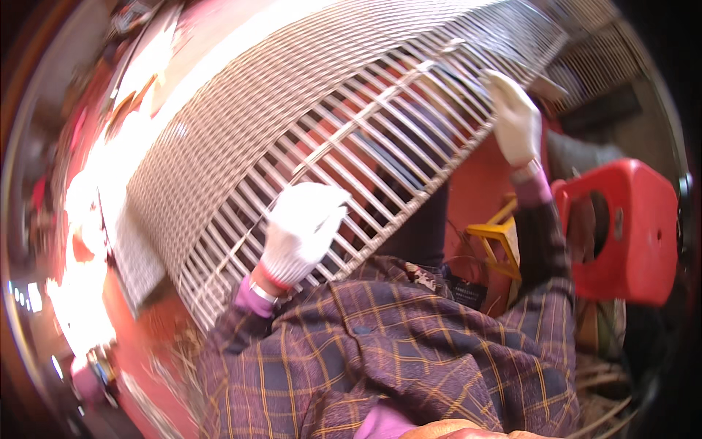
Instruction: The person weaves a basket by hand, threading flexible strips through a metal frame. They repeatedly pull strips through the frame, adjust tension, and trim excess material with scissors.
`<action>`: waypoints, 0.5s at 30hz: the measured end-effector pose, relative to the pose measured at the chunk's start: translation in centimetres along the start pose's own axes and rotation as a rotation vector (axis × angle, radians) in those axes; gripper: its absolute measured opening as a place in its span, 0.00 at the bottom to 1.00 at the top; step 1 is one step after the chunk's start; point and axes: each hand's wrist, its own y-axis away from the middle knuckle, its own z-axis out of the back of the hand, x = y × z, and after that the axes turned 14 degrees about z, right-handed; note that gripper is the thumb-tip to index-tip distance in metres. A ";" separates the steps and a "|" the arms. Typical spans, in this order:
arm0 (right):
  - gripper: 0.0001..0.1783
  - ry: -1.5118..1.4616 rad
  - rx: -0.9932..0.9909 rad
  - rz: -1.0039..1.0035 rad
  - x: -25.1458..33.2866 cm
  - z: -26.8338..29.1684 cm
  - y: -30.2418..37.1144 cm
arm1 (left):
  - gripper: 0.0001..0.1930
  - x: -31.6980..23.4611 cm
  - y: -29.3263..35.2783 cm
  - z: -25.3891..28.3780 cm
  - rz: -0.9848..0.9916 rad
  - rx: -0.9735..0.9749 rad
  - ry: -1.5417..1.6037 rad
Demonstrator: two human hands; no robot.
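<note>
A large grey-beige wicker panel (241, 139) slants across in front of me. Its far part is tightly woven; the side nearest my body shows bare parallel rods. Across these rods runs a thin weaving strand (333, 139), which passes close by my left hand. My left hand (303, 230), in a white knit glove, rests over the rods with its fingers curled closed; what they hold is hidden. On the panel's right side, my right hand (514, 121), also white-gloved, has its fingers stretched out along the outer rods near the rim.
A red plastic stool (629, 227) stands at my right, with a small yellow frame (501, 238) beside it on the red floor. More slatted wickerwork (596, 55) lies at the far right. Loose strands (603, 399) lie at the lower right. Strong glare washes out the left side.
</note>
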 end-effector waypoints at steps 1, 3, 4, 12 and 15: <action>0.16 0.130 0.109 -0.016 -1.0 -1.2 -1.7 | 0.10 0.1 0.5 0.4 0.039 -0.003 -0.038; 0.22 0.409 0.308 0.001 -3.5 -3.7 -4.5 | 0.10 0.4 1.5 1.1 0.132 0.002 -0.002; 0.30 0.494 0.445 -0.081 -4.9 -4.4 -5.8 | 0.10 0.7 1.9 1.2 0.140 -0.017 -0.044; 0.39 0.635 0.676 -0.114 -10.0 -11.5 -11.3 | 0.10 1.4 3.0 0.4 0.244 -0.064 -0.016; 0.26 0.335 0.255 -0.088 -10.5 -13.4 -11.0 | 0.11 1.8 3.0 0.4 0.220 -0.078 -0.032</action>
